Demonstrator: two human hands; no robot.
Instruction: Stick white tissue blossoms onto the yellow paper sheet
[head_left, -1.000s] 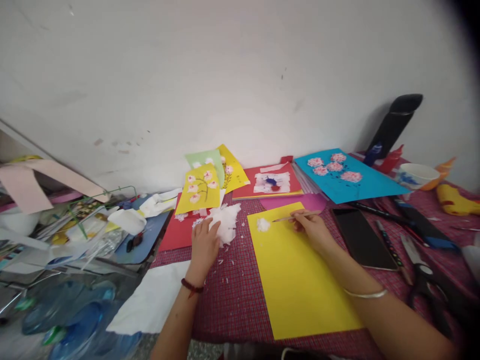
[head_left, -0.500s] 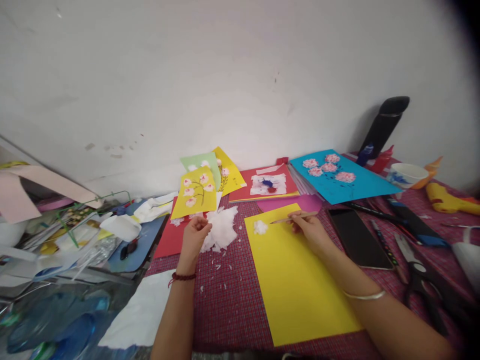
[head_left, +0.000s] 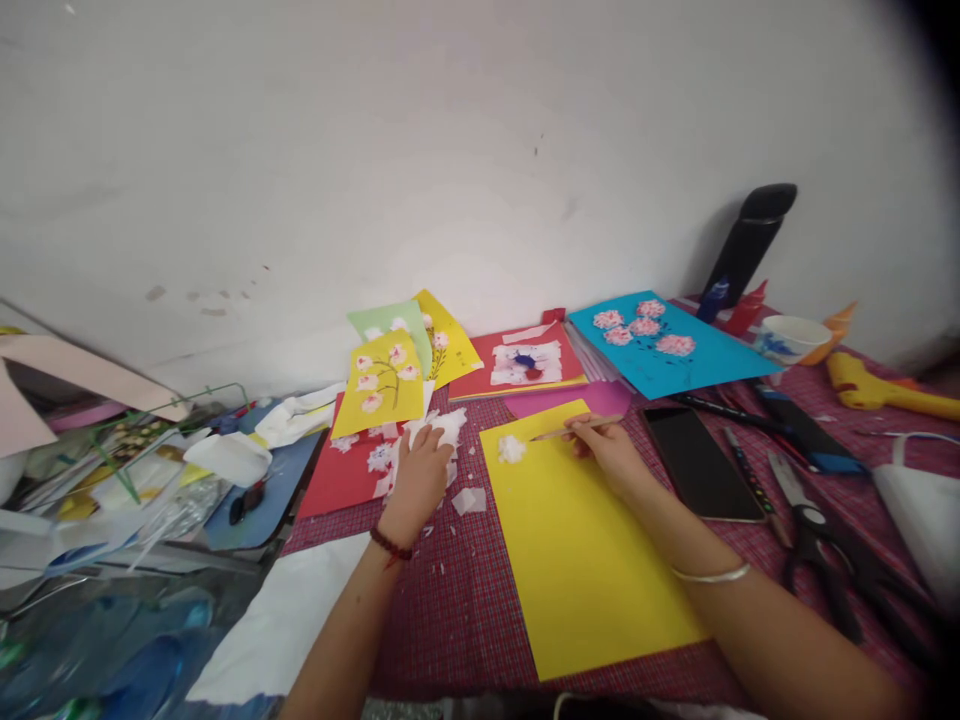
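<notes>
My left hand (head_left: 422,470) rests on a pile of torn white tissue paper (head_left: 448,425), its fingers stretched out and palm down. Part of the pile is hidden under it. In my right hand (head_left: 606,447) a thin, pointed wooden stick (head_left: 551,434) is pinched between thumb and fingers. The stick's tip hovers at or just above a yellow sheet (head_left: 585,560), beside a small fluffy white tuft (head_left: 512,449) near the sheet's upper left corner. Whether the tip touches the paper I cannot tell. A loose square of tissue (head_left: 469,501) lies left of the sheet.
Behind stand flower cards, one yellow (head_left: 384,385) and one blue (head_left: 675,365). A paint-smeared white tissue (head_left: 526,364) lies on red paper. To the right are a phone (head_left: 701,465), scissors (head_left: 814,530), a bowl (head_left: 791,340) and a yellow glue gun (head_left: 862,385).
My left hand has moved from above the tissue pile down onto it, and its fingers have spread. Some tissue pieces have shifted right. My right hand keeps the stick near the white tuft.
</notes>
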